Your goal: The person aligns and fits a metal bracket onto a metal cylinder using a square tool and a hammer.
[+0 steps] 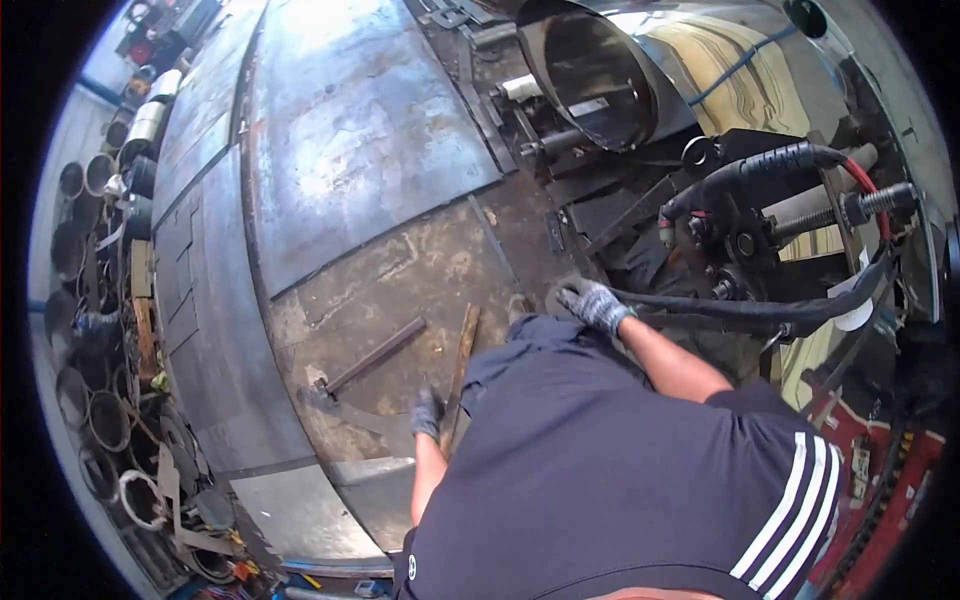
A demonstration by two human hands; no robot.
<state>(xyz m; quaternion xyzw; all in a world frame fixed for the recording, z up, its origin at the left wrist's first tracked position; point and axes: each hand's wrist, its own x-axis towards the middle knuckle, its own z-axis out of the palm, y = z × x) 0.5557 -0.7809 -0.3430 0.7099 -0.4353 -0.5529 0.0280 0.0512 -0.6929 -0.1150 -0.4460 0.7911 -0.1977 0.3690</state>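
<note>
Shirt (610, 480) is bending forward, the left hand (427, 412) perhaps bracing that lean beside the strip (464, 353), near the hammer (374, 357), while the right hand (594, 303) is resting by the cable (705, 305) (whether either is gripping, I cannot tell).

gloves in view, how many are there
2: one on the left hand, near the hammer-like tool; one on the right hand, beside the thick black cable. Others may be hidden.

Gloved left hand (427, 412) and gloved right hand (593, 304) well apart, forearms (670, 358) bare
</note>
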